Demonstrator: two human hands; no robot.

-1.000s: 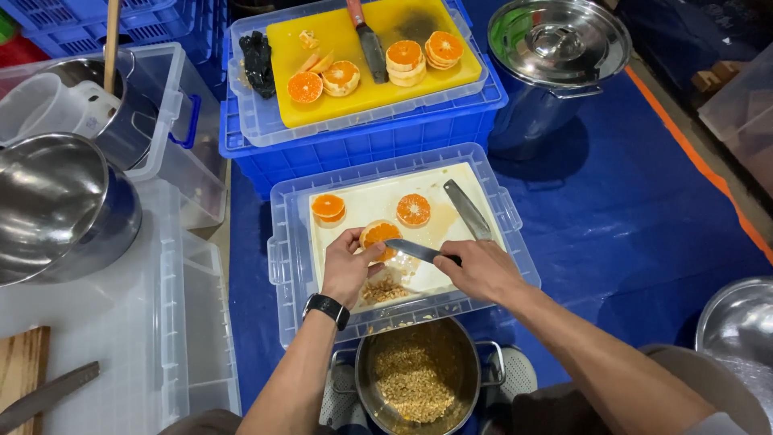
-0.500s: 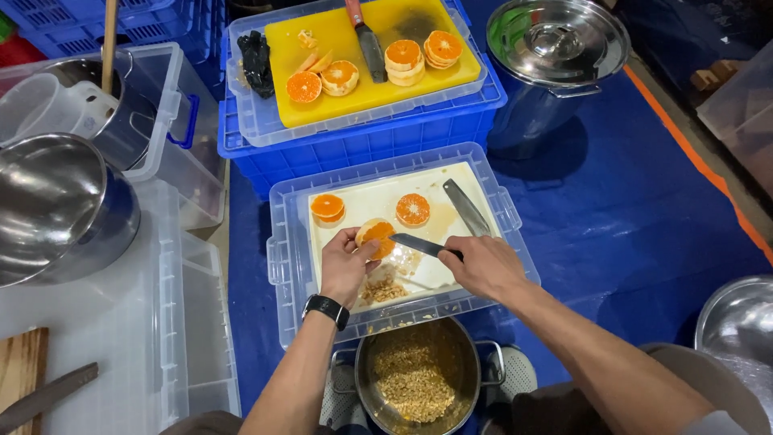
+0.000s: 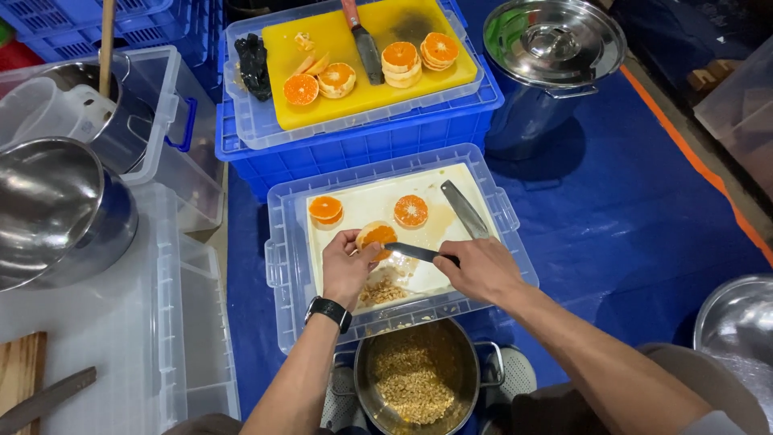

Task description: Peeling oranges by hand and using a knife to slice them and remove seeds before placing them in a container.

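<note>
My left hand [image 3: 346, 270] holds an orange half [image 3: 377, 238] tilted over a white cutting board [image 3: 378, 205]. My right hand [image 3: 481, 270] grips a small knife [image 3: 419, 253] whose blade tip touches the cut face of that orange half. A pile of seeds and pulp [image 3: 380, 292] lies on the board just below my left hand. Two more orange halves, one at the left [image 3: 325, 209] and one in the middle [image 3: 411, 210], rest cut side up further back on the board. A second knife [image 3: 465, 209] lies at the board's right side.
The board sits on a clear plastic lid [image 3: 282, 266]. A steel pot of seeds [image 3: 415, 379] stands below it. Behind is a yellow board [image 3: 354, 76] with several cut oranges and a red-handled knife [image 3: 364, 40]. A lidded steel pot [image 3: 551, 48] and steel bowls [image 3: 48, 201] flank the area.
My left hand has lifted and tilted the orange half slightly, and the knife tip has stayed working at its face. The seed pile on the board shows more plainly.
</note>
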